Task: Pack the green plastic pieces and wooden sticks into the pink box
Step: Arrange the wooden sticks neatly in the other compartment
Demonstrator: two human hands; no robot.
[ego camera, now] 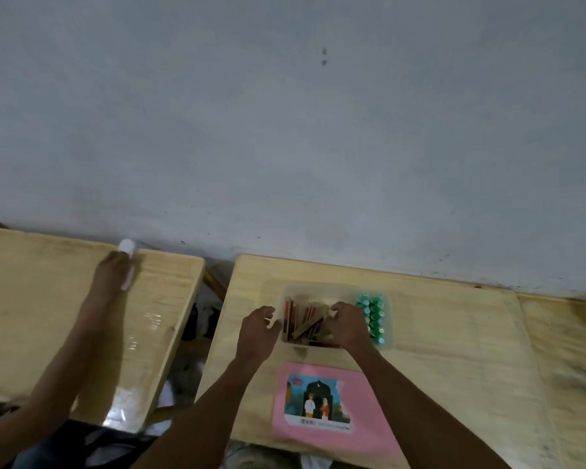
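Note:
A clear plastic tray (335, 288) sits on the wooden table (454, 333). Inside it lie several wooden sticks (305, 321), some with red faces, and along its right side two rows of green plastic pieces (372, 316). My left hand (257, 333) is curled on the tray's left edge. My right hand (349, 324) is down in the tray, its fingers closed around the sticks, just left of the green pieces. The pink box (369, 418), with a picture label on top, lies flat in front of the tray, between my forearms.
A second wooden table (48, 316) stands to the left across a gap (197, 319). Another person's arm (109, 279) rests on it, the hand by a small white object (126, 246). A grey wall (285, 130) runs behind both tables.

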